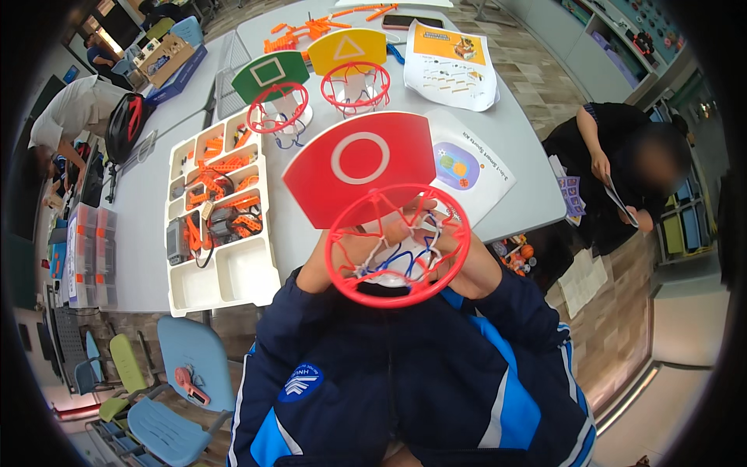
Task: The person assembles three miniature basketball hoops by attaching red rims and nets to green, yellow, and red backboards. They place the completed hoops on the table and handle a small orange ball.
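Note:
A red toy basketball hoop (pixel 405 144), its backboard marked with a white ring, is held up close in front of my chest. Its red rim and white, red and blue net partly cover both hands. My left hand (pixel 359 247) is closed on the hoop behind the net. From the other side my right hand (pixel 451 243) grips it too, fingers near the net and the foot of the backboard. Exactly where the fingertips press is hidden. Beyond it on the table stand a green hoop (pixel 268 75) with a square and a yellow hoop (pixel 347 50) with a triangle.
A white compartment tray (pixel 243 268) of orange and grey building parts lies at the left. Printed sheets (pixel 450 66), a phone (pixel 413 22) and orange parts (pixel 311 29) lie farther back. Another person (pixel 622 163) sits at the right; blue chairs (pixel 191 358) stand at the lower left.

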Demonstrator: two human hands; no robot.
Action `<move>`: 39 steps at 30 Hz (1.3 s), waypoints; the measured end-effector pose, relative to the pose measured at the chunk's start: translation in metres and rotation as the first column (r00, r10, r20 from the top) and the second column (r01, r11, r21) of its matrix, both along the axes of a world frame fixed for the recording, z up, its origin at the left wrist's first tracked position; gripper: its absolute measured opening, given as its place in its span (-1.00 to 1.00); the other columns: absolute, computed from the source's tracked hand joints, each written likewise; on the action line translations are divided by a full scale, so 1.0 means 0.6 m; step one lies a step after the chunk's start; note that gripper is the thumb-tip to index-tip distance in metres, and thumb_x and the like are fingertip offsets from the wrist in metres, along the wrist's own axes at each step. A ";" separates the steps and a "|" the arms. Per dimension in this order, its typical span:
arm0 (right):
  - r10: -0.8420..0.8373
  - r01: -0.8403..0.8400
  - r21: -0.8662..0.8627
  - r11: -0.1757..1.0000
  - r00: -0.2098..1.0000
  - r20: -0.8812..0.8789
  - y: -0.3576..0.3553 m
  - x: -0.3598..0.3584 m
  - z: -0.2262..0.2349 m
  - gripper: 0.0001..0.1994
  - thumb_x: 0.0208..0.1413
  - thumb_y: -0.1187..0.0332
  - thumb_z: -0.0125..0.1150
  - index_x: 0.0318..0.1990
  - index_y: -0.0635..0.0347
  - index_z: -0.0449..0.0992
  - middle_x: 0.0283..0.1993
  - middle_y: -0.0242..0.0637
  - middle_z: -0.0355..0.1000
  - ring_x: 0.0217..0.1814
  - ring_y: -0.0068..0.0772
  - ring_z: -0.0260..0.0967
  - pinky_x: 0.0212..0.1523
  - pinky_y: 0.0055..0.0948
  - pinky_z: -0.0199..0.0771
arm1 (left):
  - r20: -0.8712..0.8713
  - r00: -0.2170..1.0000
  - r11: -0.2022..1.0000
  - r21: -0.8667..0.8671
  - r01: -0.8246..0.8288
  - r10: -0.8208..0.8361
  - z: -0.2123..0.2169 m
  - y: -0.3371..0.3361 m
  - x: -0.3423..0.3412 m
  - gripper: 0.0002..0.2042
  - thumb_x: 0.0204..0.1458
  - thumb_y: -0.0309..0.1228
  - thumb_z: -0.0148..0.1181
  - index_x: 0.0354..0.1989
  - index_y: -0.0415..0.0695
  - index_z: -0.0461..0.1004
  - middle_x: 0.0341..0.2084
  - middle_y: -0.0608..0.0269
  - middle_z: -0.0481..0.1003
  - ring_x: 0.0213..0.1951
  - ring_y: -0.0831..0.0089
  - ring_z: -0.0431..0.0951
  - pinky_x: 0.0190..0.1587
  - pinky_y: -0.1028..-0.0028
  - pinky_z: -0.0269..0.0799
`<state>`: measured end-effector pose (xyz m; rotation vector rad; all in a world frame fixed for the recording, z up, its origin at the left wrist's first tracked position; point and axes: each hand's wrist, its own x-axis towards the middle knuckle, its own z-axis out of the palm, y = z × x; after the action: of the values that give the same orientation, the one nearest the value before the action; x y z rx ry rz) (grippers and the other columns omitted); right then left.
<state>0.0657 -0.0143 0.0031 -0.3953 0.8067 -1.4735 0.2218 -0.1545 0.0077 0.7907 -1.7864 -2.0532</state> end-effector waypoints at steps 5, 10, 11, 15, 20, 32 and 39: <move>0.003 -0.003 0.015 1.000 1.000 -0.026 0.016 -0.020 0.006 -0.48 0.34 0.37 0.02 0.39 0.27 0.09 0.19 -0.01 0.39 0.10 -0.13 0.53 -0.01 -0.09 0.68 | -0.275 0.961 0.908 -0.407 -0.099 -0.018 -0.019 0.001 -0.022 -0.71 0.04 -0.25 0.41 -0.23 -0.23 0.58 -0.54 0.34 0.51 -0.48 0.64 0.43 -0.47 0.51 0.30; 0.095 -0.096 -0.010 0.995 0.989 -0.112 0.025 -0.059 0.014 -0.51 0.36 0.36 -0.01 0.38 0.22 0.11 0.20 -0.04 0.38 0.15 -0.16 0.48 0.03 -0.09 0.65 | -0.323 0.937 0.750 -0.651 -0.120 -0.130 -0.028 -0.018 -0.048 -0.77 0.12 -0.29 0.30 -0.12 -0.13 0.59 -0.52 0.32 0.50 -0.49 0.59 0.44 -0.46 0.48 0.33; 0.091 -0.093 -0.012 0.996 0.988 -0.127 0.027 -0.065 0.013 -0.51 0.35 0.35 0.03 0.38 0.21 0.13 0.19 -0.06 0.39 0.14 -0.19 0.49 0.03 -0.13 0.64 | -0.239 0.963 0.787 -0.614 -0.052 -0.123 -0.023 -0.021 -0.052 -0.76 0.15 -0.27 0.26 -0.08 -0.11 0.59 -0.49 0.32 0.52 -0.47 0.59 0.45 -0.44 0.48 0.35; 0.065 -0.123 -0.105 0.987 0.895 -0.441 0.020 -0.091 0.002 -0.45 0.25 0.31 0.21 0.33 0.23 0.20 0.13 -0.16 0.41 0.07 -0.36 0.46 0.02 -0.33 0.56 | -0.144 0.976 0.904 -0.417 0.092 -0.166 0.002 -0.013 -0.096 -0.71 0.13 -0.24 0.31 -0.06 -0.13 0.59 -0.29 0.27 0.60 -0.29 0.55 0.56 -0.28 0.48 0.46; -0.127 0.001 -0.228 0.974 0.834 -0.537 -0.005 -0.111 -0.032 -0.60 0.17 0.40 0.27 0.15 0.26 0.40 0.03 -0.33 0.46 0.06 -0.46 0.41 0.05 -0.44 0.45 | -0.230 0.939 0.908 -0.391 0.152 -0.256 0.028 -0.026 -0.142 -0.62 0.04 -0.27 0.41 -0.02 -0.19 0.53 -0.18 0.23 0.59 -0.16 0.49 0.55 -0.14 0.45 0.47; -0.517 0.420 -0.303 0.856 0.722 -0.460 0.050 -0.311 -0.072 -0.40 0.20 0.08 0.24 0.29 0.20 0.26 0.12 -0.30 0.44 0.12 -0.36 0.47 0.12 -0.13 0.55 | -0.353 0.898 0.931 -0.339 0.137 -0.261 -0.006 -0.069 -0.274 -0.45 0.21 -0.25 0.21 0.35 -0.13 0.29 0.25 0.06 0.38 0.29 0.32 0.33 0.36 0.20 0.15; -0.495 0.321 -0.455 0.830 0.800 -0.339 -0.033 -0.448 -0.023 -0.71 0.28 0.37 0.16 0.13 0.10 0.41 0.08 -0.31 0.44 0.12 -0.28 0.46 0.14 0.05 0.53 | -0.045 0.956 0.251 -0.961 -0.121 0.289 -0.110 -0.050 -0.452 -0.45 0.21 -0.06 0.06 0.28 -0.13 0.36 0.27 -0.45 0.18 0.33 -0.45 0.04 0.35 -0.28 -0.19</move>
<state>-0.2033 -0.0344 -0.0108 -0.9223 1.0167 -2.0066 -0.0495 -0.1844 -0.0583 0.6708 -2.3321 -0.3964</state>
